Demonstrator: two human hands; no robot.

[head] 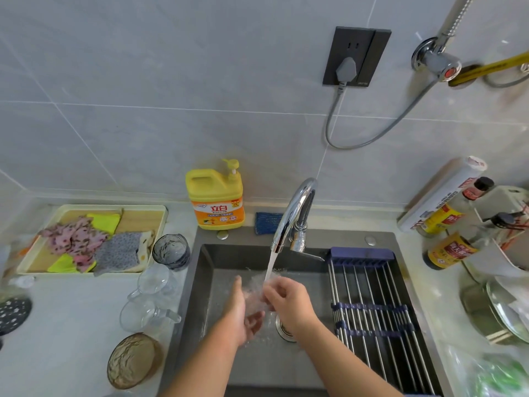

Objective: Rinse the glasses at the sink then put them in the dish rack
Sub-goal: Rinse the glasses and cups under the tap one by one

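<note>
Now: glass [254,298] under tap [294,207] stream.
Grip: left hand [243,310] and right hand [289,302] fingers [273,292] curled round it, over sink [217,262].

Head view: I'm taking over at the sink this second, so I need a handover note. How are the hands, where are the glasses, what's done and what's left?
Hands: left hand and right hand both hold the wet glass under the running faucet, over the sink.
Waiting on the counter left of the sink: dark glass, clear glass, clear mug, amber glass.
Done: nothing racked; the dish rack holds no glass.
Left: finish this rinse, rack it, then do the other four.
</note>
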